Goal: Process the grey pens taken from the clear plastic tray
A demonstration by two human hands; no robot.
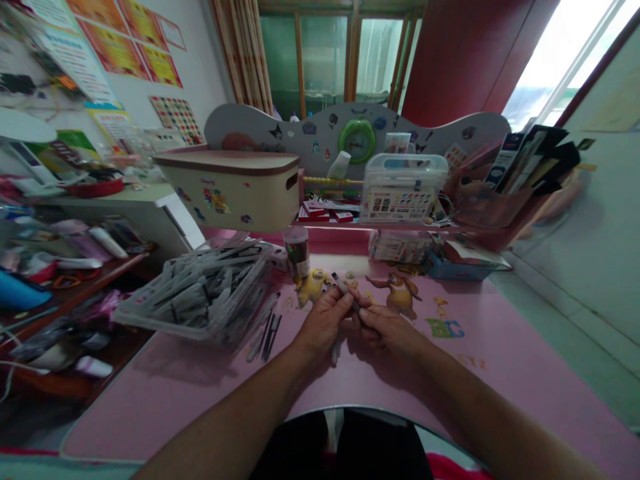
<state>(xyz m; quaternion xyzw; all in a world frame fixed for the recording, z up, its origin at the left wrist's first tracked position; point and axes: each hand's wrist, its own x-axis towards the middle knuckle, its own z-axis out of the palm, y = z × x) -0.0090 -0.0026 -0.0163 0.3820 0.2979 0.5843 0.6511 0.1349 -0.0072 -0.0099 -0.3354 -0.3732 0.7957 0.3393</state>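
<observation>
Over the middle of the pink desk (370,387), my left hand (327,317) and my right hand (383,327) meet, both closed on one slim pen (343,285). Its dark end points up and away to the left; the fingers cover much of the rest. Below my hands lie a few pale pen parts (336,352), partly hidden. To the left of my left hand are several dark pens (270,339) lying side by side. Farther left stands a clear plastic box (165,323) heaped with translucent, greyish pen pieces (210,287).
Behind my hands stands a clear jar (297,252). A shelf along the back holds a cream storage bin (235,193), a green clock (357,141) and a clear handled case (404,190). A blue box (460,265) sits at the back right.
</observation>
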